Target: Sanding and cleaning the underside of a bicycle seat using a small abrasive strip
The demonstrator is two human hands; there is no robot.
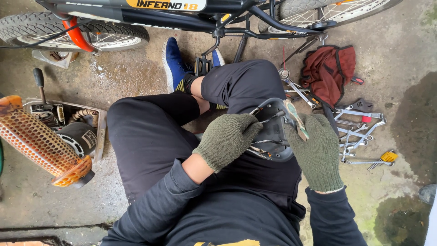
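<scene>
I sit on the ground with a black bicycle saddle (pixel 274 132) turned underside up on my lap, its metal rails showing. My left hand (pixel 227 139), in a green knit glove, grips the saddle's left side over the rails. My right hand (pixel 316 152), also gloved, holds a metal wrench (pixel 296 119) against the top of the saddle's underside. Both arms wear dark sleeves.
A black bicycle (pixel 191 13) lies across the top, with a pedal (pixel 203 65) near my blue shoe (pixel 174 64). Several wrenches (pixel 359 132) and a dark red tool bag (pixel 328 73) lie on the concrete at right. An orange mesh guard (pixel 38 143) and an open toolbox (pixel 68 120) stand at left.
</scene>
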